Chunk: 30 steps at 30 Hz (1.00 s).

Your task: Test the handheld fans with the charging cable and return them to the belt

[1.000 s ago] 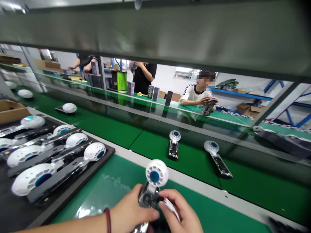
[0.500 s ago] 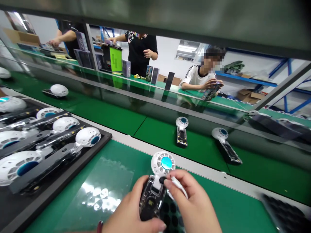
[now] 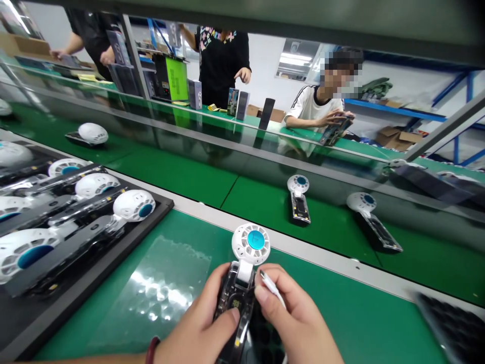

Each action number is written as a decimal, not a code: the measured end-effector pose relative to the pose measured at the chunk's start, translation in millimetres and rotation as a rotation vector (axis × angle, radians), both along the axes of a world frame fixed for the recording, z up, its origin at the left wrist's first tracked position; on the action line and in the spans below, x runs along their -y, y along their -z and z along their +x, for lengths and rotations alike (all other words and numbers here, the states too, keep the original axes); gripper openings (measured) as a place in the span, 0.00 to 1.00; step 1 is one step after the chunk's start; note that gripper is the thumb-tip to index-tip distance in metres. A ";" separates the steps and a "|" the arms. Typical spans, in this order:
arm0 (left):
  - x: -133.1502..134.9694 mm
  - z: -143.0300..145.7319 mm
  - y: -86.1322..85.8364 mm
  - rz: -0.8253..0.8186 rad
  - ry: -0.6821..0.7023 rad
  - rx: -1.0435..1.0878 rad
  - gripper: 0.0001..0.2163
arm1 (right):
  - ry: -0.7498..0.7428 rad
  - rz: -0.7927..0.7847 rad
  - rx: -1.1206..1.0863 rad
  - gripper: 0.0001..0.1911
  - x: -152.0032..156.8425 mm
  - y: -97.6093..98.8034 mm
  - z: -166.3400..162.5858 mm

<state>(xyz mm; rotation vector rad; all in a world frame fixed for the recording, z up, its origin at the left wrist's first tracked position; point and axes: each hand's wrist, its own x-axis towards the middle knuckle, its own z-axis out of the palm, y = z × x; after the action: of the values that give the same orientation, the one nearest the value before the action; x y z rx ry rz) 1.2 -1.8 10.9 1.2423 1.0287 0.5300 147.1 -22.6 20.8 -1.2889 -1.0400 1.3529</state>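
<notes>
Left hand grasping one white-headed device, right hand pinching white cable beside that device's neck, similar units on black tray and green belt

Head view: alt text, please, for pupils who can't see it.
The left hand grips a white-headed device; the right hand beside it holds a white cable. Similar devices lie on a black tray and green surface.

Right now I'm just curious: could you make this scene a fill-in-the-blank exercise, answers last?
The left hand grips a device; the shiny disc near its top is ____.
The cable in the right hand is ____.
The dark red wristband is on the person's ____ side.
The tabletop nearest the person is ____.

Missing words, in order: blue; white; left; green.
</notes>
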 end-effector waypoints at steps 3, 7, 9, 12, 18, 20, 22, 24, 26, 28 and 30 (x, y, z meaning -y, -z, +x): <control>0.2 -0.3 -4.7 -0.132 -0.013 0.071 0.23 | 0.042 -0.029 -0.255 0.10 1.2 7.9 -0.1; 1.0 -0.5 -4.9 -0.191 -0.019 0.121 0.25 | 0.098 -0.042 -0.427 0.11 -0.3 17.5 2.4; 1.2 -1.6 -3.0 -0.177 0.005 0.137 0.25 | 0.165 -0.045 -0.466 0.10 -2.5 21.5 4.4; 1.5 -2.8 -1.9 -0.169 0.031 0.143 0.26 | 0.221 -0.042 -0.498 0.08 -6.0 26.4 6.8; 2.5 -1.9 -2.4 -0.188 0.024 0.164 0.25 | 0.221 -0.046 -0.481 0.07 -7.9 31.9 8.6; 1.9 -2.0 0.7 -0.187 0.035 0.180 0.26 | 0.227 -0.038 -0.477 0.07 -8.5 32.3 8.5; 0.6 -2.3 4.6 -0.196 0.056 0.195 0.29 | 0.240 -0.028 -0.480 0.08 -9.8 31.7 7.9; -1.4 -3.2 6.5 -0.198 0.080 0.213 0.31 | 0.254 -0.025 -0.487 0.09 -11.3 30.6 7.1; -3.4 -6.5 4.3 -0.150 0.096 0.220 0.31 | 0.257 -0.029 -0.495 0.10 -11.2 30.8 7.0; -5.5 -15.2 -2.5 -0.038 0.107 0.179 0.30 | 0.262 -0.036 -0.483 0.12 -9.3 34.5 8.4; -7.4 -32.8 -12.7 0.087 0.114 0.080 0.32 | 0.302 -0.052 -0.400 0.16 -7.8 42.7 11.5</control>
<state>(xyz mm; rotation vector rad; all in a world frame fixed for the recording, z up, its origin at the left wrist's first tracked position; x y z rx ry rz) -31.5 5.7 23.6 1.3378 0.8703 0.5362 158.6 -14.9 -21.9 -1.0996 -0.5163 1.3370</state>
